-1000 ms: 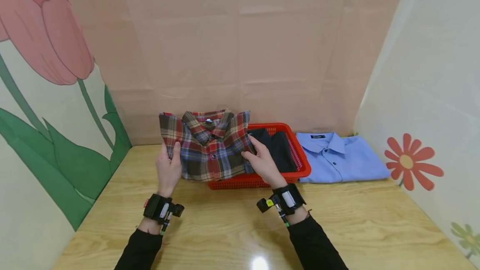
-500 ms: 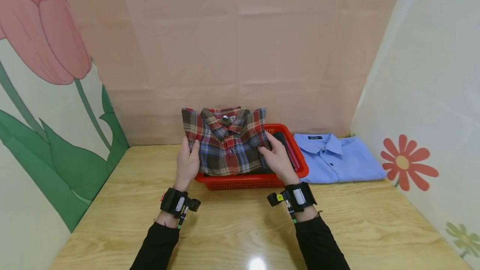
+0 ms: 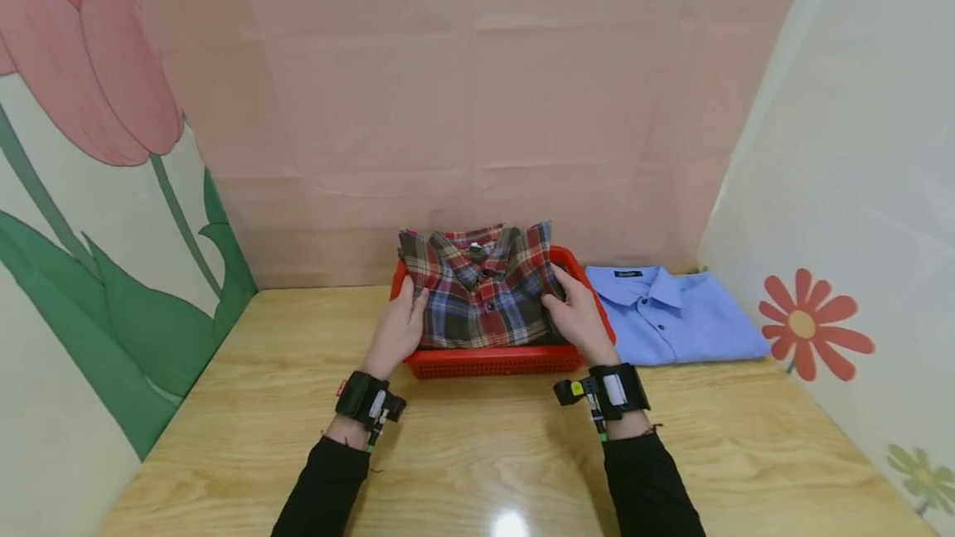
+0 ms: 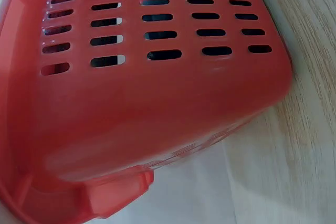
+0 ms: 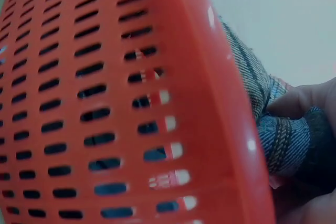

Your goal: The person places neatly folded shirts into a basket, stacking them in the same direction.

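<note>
plaid shirt (image 3: 481, 297) in red basket (image 3: 492, 360), both hands gripping

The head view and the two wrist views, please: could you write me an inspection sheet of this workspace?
Surface: glossy wooden table, with a light glare near the front edge.
Job's things: folded plaid shirt, collar up, held over the red slotted basket.
Clutter: folded blue shirt lying flat to the right of the basket.
Hands: left hand grips the plaid shirt's left edge, right hand grips its right edge; both wear black wrist devices.
Cables: nothing seen beyond short leads on the wrist devices.
Surroundings: pink backdrop; side walls with a tulip and a red flower.
</note>
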The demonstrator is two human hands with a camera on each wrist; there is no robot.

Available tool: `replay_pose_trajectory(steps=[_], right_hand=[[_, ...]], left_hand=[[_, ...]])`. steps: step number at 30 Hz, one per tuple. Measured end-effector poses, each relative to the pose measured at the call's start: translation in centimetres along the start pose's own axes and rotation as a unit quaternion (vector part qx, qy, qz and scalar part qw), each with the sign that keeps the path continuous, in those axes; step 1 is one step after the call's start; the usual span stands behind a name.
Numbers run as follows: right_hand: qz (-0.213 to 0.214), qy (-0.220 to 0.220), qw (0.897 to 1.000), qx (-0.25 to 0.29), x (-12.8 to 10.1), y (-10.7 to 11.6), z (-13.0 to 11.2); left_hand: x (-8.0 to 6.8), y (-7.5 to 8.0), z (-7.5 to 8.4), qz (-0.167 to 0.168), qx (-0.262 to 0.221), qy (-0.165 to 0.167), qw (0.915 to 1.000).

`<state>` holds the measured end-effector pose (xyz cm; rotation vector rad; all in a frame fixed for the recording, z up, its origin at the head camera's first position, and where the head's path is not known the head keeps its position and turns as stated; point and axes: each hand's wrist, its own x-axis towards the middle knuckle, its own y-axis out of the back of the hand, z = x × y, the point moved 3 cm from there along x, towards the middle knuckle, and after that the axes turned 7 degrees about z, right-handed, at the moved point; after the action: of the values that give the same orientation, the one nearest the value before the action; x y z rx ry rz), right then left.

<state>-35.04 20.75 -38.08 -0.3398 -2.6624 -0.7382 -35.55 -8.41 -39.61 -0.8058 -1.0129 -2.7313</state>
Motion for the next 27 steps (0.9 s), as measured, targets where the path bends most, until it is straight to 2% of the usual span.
replay_pose_trajectory(steps=[6,11,14,20,24,27], right_hand=[[0.014,0.001,1.000,-0.021,0.3,0.5,1.0],[0.011,0.011,0.998,-0.054,0.2,0.7,1.6],[0.003,0.000,0.998,-0.064,0.1,0.7,1.9],[-0.025,-0.013,0.996,-0.079,0.0,0.6,2.3],[-0.028,-0.021,0.992,-0.120,0.2,0.6,2.5],[-0.022,-0.026,0.989,-0.146,0.4,0.7,2.5]], left_hand=[[0.2,-0.8,0.3,-0.018,0.082,-0.024,0.9962],[0.4,-1.3,0.6,-0.044,0.134,-0.019,0.9899],[0.7,-1.5,0.7,-0.053,0.146,-0.017,0.9877],[1.4,-1.2,0.5,-0.097,0.117,-0.017,0.9882],[1.4,-1.2,0.5,-0.082,0.153,-0.025,0.9845],[1.4,-1.2,0.3,-0.067,0.186,-0.009,0.9803]])
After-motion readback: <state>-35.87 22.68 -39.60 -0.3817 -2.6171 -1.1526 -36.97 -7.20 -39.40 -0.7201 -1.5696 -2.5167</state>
